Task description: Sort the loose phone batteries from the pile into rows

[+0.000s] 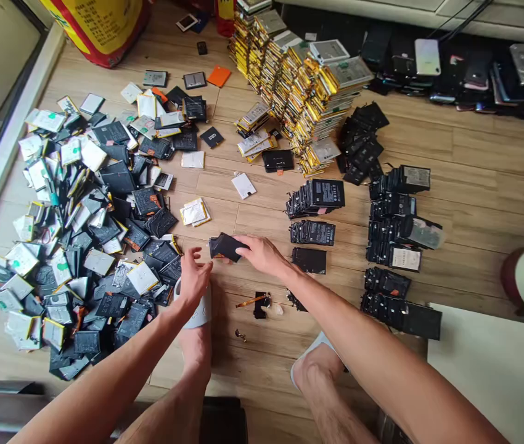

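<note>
In the middle of the head view my right hand (259, 253) grips a flat black phone battery (227, 247) by its right end. Another dark edge shows under it, so it may be more than one. My left hand (194, 274) is just left of the battery, fingers bent and apart, with nothing visible in them. Left of my hands spreads a big loose heap of black and white phone batteries (100, 262). To the right of them, black batteries stand in rows, the nearest being a stack (312, 232) and a flat one (309, 260).
Long rows of silver-and-gold batteries (308, 105) stand at the back. More black rows (394, 237) are at the right, beside a white board (493, 364). Phones (427, 57) line the back wall. Small flex-cable scraps (259, 303) lie between my feet. A yellow-red bag (100, 28) is back left.
</note>
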A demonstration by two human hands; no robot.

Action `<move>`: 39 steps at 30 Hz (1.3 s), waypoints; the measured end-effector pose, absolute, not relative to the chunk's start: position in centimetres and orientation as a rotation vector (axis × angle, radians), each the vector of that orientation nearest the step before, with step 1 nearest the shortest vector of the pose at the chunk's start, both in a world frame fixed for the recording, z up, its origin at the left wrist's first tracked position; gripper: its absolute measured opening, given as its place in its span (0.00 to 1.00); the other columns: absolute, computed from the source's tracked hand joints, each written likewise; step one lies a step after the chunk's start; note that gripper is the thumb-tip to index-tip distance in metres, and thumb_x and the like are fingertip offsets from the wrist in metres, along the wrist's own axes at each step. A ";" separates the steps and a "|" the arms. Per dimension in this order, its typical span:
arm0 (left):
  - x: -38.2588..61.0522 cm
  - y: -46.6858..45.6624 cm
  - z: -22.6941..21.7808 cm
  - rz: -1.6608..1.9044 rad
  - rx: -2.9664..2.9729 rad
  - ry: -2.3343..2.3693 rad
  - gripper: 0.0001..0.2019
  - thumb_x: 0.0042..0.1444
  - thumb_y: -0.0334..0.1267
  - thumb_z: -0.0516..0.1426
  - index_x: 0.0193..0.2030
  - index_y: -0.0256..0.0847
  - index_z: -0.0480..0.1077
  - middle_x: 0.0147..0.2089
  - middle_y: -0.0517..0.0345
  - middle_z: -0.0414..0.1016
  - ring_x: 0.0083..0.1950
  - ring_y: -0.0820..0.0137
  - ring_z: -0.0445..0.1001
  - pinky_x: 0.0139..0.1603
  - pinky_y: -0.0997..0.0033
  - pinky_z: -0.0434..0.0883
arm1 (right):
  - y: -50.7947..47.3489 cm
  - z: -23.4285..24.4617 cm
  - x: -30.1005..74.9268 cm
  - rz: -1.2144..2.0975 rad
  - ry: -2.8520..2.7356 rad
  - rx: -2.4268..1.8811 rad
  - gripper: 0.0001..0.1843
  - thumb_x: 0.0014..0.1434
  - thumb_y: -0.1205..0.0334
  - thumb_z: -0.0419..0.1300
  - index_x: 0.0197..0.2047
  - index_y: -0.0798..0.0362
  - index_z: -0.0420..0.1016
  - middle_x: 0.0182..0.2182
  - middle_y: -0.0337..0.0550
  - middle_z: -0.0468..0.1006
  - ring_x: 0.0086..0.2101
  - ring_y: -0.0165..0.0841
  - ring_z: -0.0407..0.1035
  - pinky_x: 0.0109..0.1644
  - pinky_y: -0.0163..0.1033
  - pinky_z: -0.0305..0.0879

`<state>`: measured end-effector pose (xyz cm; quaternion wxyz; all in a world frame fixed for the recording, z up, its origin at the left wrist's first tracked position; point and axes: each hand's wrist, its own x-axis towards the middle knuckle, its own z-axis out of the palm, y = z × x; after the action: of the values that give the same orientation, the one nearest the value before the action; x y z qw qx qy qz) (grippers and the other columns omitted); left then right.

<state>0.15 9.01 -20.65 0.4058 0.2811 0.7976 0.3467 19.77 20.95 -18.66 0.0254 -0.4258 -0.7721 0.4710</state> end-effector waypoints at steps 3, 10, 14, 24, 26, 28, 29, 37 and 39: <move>-1.8 9.7 -20.7 0.738 1.168 2.013 0.36 0.51 0.35 0.65 0.67 0.43 0.61 0.65 0.41 0.63 0.63 0.53 0.71 0.60 0.45 0.74 | 22.2 -19.3 17.4 1.354 -2.596 -1.224 0.21 0.72 0.66 0.54 0.64 0.47 0.76 0.49 0.47 0.81 0.48 0.36 0.75 0.53 0.37 0.66; -1.3 12.9 -21.4 0.301 1.881 1.756 0.42 0.53 0.36 0.69 0.71 0.35 0.54 0.70 0.34 0.62 0.70 0.46 0.62 0.71 0.45 0.63 | 21.1 -20.5 15.9 1.236 -2.463 -1.391 0.19 0.72 0.66 0.54 0.62 0.48 0.77 0.50 0.46 0.81 0.50 0.36 0.74 0.56 0.39 0.67; -0.9 14.6 -21.5 0.111 1.992 1.721 0.32 0.55 0.36 0.68 0.64 0.35 0.61 0.59 0.40 0.71 0.61 0.51 0.69 0.64 0.50 0.69 | 20.3 -20.4 16.4 1.016 -2.500 -1.459 0.18 0.70 0.64 0.56 0.61 0.47 0.76 0.54 0.48 0.78 0.51 0.39 0.73 0.55 0.42 0.70; -0.6 14.6 -21.5 0.015 2.034 1.718 0.15 0.64 0.31 0.57 0.57 0.36 0.67 0.54 0.44 0.72 0.54 0.56 0.68 0.57 0.58 0.70 | 19.4 -22.1 15.6 0.806 -2.873 -1.229 0.35 0.61 0.70 0.62 0.70 0.64 0.60 0.62 0.63 0.70 0.59 0.51 0.65 0.64 0.51 0.66; -0.6 14.7 -21.5 0.010 2.040 1.712 0.14 0.64 0.29 0.56 0.56 0.36 0.67 0.53 0.44 0.72 0.54 0.57 0.68 0.57 0.59 0.70 | 19.1 -22.1 15.3 0.765 -2.900 -1.253 0.33 0.61 0.70 0.61 0.69 0.64 0.62 0.59 0.62 0.72 0.56 0.51 0.66 0.62 0.50 0.68; -0.4 14.7 -21.5 0.015 2.034 1.725 0.14 0.64 0.29 0.56 0.55 0.36 0.68 0.53 0.44 0.72 0.54 0.57 0.69 0.56 0.59 0.70 | 18.9 -21.9 15.0 0.730 -2.930 -1.255 0.32 0.62 0.71 0.60 0.68 0.65 0.63 0.58 0.62 0.72 0.55 0.51 0.67 0.61 0.49 0.68; -0.2 14.7 -21.4 0.022 2.027 1.738 0.14 0.64 0.29 0.55 0.56 0.36 0.68 0.53 0.43 0.73 0.54 0.56 0.69 0.56 0.58 0.70 | 18.8 -21.8 14.9 0.712 -2.943 -1.255 0.32 0.62 0.71 0.59 0.68 0.65 0.63 0.58 0.62 0.72 0.55 0.51 0.67 0.60 0.48 0.68; -4.1 10.3 -20.1 0.272 1.825 2.026 0.39 0.60 0.36 0.62 0.74 0.35 0.51 0.73 0.35 0.58 0.73 0.48 0.58 0.69 0.48 0.62 | 20.3 -18.4 13.9 0.656 -2.936 -1.108 0.39 0.61 0.59 0.67 0.70 0.62 0.59 0.62 0.65 0.68 0.59 0.54 0.65 0.63 0.56 0.65; -7.9 8.1 -19.5 0.258 1.740 2.170 0.30 0.61 0.30 0.58 0.70 0.37 0.59 0.69 0.37 0.64 0.70 0.52 0.63 0.69 0.49 0.64 | 20.4 -17.4 12.1 0.854 -2.893 -0.926 0.28 0.67 0.61 0.61 0.67 0.56 0.65 0.60 0.58 0.71 0.58 0.47 0.68 0.62 0.49 0.66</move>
<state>-7.90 8.10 -19.45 0.1733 0.6134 0.7651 0.0909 12.08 20.40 -17.37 -0.0070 -0.2936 -0.9168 0.2707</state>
